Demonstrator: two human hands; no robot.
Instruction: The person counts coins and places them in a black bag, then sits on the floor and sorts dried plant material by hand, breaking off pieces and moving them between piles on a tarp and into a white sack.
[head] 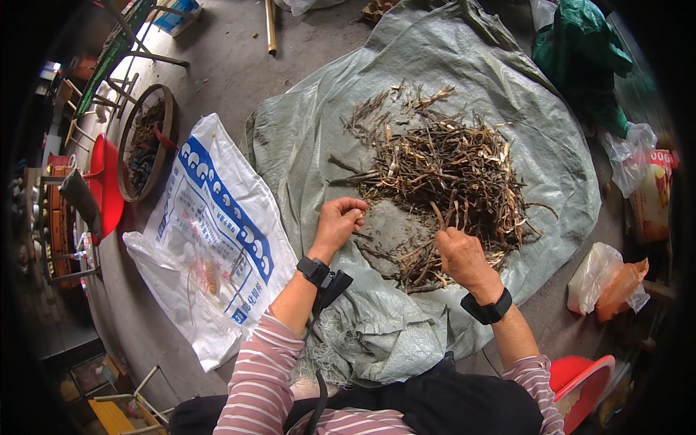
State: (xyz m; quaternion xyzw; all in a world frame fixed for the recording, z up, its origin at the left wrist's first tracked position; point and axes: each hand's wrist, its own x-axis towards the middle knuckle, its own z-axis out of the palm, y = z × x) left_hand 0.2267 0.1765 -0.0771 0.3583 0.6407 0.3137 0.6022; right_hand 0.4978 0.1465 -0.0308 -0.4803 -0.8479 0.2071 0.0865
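A heap of dry brown plant stalks or pods [435,163] lies on a grey-green woven plastic sheet [304,136] spread on the floor. My left hand [340,220] is over the sheet at the heap's left, thumb and fingertips pinched together; a small pale bit seems to show between them. My right hand [465,258], at the near side of the heap, grips the lower end of a brown dry stalk [437,215] that points up and away. A smaller pile of stalks [421,272] lies between my hands, nearer to me.
Left of the sheet lies a white and blue printed woven sack [217,217] with a clear plastic bag on it. Beyond it are a round basket [173,130] and a red plastic scoop [106,185]. Plastic bags [595,277] and a red basin [582,380] stand at the right.
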